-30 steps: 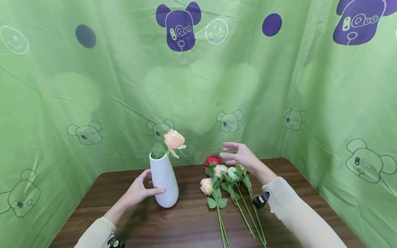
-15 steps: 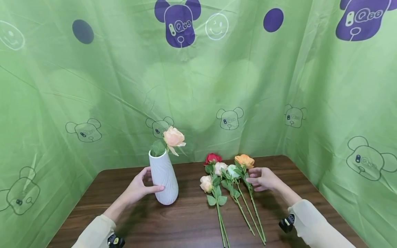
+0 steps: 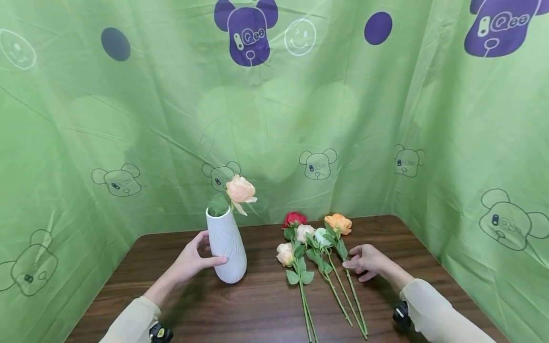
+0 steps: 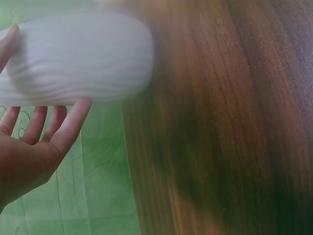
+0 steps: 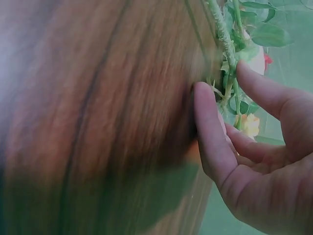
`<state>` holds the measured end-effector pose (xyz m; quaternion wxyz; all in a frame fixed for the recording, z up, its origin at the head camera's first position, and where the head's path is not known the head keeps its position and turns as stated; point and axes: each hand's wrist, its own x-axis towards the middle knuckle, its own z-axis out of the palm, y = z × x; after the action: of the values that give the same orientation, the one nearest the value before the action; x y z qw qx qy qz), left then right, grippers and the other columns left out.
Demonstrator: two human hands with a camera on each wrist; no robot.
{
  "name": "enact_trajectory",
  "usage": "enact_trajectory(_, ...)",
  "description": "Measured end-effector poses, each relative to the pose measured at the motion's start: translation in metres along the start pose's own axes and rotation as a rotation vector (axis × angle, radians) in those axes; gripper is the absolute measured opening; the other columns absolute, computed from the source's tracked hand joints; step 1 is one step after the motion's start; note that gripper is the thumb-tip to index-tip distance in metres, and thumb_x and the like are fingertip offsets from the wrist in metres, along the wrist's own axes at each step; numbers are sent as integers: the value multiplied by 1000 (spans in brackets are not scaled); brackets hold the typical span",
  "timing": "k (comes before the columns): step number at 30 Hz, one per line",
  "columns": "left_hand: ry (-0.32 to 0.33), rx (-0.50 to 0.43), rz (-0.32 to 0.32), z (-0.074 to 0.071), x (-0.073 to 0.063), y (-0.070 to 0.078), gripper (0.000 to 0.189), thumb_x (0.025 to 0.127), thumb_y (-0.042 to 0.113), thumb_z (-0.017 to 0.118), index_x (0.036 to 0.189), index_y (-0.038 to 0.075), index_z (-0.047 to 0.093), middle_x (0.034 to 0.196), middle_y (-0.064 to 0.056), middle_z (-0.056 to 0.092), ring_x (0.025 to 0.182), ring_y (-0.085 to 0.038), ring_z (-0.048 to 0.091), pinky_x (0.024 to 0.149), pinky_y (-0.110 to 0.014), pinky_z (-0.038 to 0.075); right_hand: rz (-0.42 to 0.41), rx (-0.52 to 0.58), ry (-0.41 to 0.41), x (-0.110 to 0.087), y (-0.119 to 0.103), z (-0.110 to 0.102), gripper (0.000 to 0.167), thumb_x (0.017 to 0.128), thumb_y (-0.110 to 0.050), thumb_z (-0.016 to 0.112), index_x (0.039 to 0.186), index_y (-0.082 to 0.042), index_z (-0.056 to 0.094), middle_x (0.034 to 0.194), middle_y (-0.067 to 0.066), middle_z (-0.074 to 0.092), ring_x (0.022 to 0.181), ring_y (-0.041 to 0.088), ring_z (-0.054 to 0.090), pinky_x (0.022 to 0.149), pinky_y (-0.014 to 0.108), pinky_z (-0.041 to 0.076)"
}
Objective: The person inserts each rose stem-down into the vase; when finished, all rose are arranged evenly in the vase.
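My left hand [image 3: 192, 259] grips a white ribbed vase [image 3: 229, 252], thumb on its front and fingers on its far side. The vase leans a little, and one peach rose [image 3: 241, 189] with a green leaf stands in its mouth. In the left wrist view, the vase [image 4: 83, 58] lies between thumb and fingers. My right hand [image 3: 368, 262] is at the stem of the orange rose [image 3: 339, 223], just below its leaves. In the right wrist view, a green stem [image 5: 226, 44] runs between thumb and forefinger, with the fingertips still apart.
Left of the orange rose lie a red rose [image 3: 294, 219], a pale green rose [image 3: 322, 237], a cream rose [image 3: 305, 233] and a peach rose [image 3: 285, 255], stems toward me. They rest on a dark wooden table [image 3: 257, 309]. Green printed cloth [image 3: 274, 119] encloses it.
My right hand has come down from above the flower heads to the right, then slightly nearer along the orange rose's stem. The left hand stays on the vase.
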<state>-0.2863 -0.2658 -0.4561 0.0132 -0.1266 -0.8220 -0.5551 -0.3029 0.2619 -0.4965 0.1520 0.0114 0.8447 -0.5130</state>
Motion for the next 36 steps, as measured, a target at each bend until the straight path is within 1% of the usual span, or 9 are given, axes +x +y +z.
enact_trajectory(4, 1, -3, 2, 0, 0, 0, 78, 76, 18, 91, 140, 11, 48, 124, -15, 62, 114, -36, 60, 86, -42, 52, -8, -4, -15, 3, -1, 4, 69, 88, -14, 81, 137, 17, 43, 102, 14, 66, 78, 27, 64, 60, 43, 59)
enact_trajectory(6, -4, -7, 5, 0, 1, 0, 77, 76, 18, 91, 140, 11, 48, 124, -16, 61, 114, -35, 60, 87, -42, 52, 1, 10, -22, 3, -3, 5, 66, 88, -13, 80, 136, 17, 44, 99, 13, 68, 75, 27, 65, 60, 41, 59)
enact_trajectory(12, -4, 0, 0, 1, 0, 1, 78, 76, 19, 91, 141, 11, 48, 124, -15, 61, 113, -33, 60, 87, -42, 52, 32, 70, -50, -2, -8, 4, 58, 89, -7, 76, 133, 16, 46, 94, 14, 71, 67, 22, 66, 60, 39, 59)
enact_trajectory(19, 1, 3, -6, 1, 0, 2, 78, 76, 19, 92, 141, 11, 48, 125, -15, 61, 115, -35, 60, 88, -42, 51, 29, 112, -80, -5, -7, 0, 54, 91, -6, 74, 133, 14, 48, 93, 17, 68, 69, 21, 66, 63, 38, 60)
enact_trajectory(23, -2, 1, -6, 1, 1, 2, 79, 76, 19, 91, 142, 11, 47, 128, -15, 60, 117, -33, 59, 89, -42, 51, 26, 139, -91, -4, -4, -2, 55, 91, -6, 74, 134, 13, 48, 93, 16, 67, 70, 22, 65, 63, 38, 60)
enact_trajectory(29, -3, 4, -2, 1, 0, 1, 78, 76, 19, 91, 141, 12, 48, 127, -15, 61, 115, -32, 60, 88, -42, 51, 34, 182, -100, -2, -3, -6, 55, 90, -4, 73, 137, 10, 48, 93, 16, 67, 72, 23, 65, 65, 40, 60)
enact_trajectory(36, 1, 2, -7, 1, 0, 2, 79, 76, 19, 92, 142, 11, 48, 126, -15, 61, 115, -32, 60, 88, -42, 51, 34, 179, -107, -3, -9, -9, 56, 90, -4, 73, 138, 9, 48, 91, 17, 67, 72, 23, 66, 66, 41, 60)
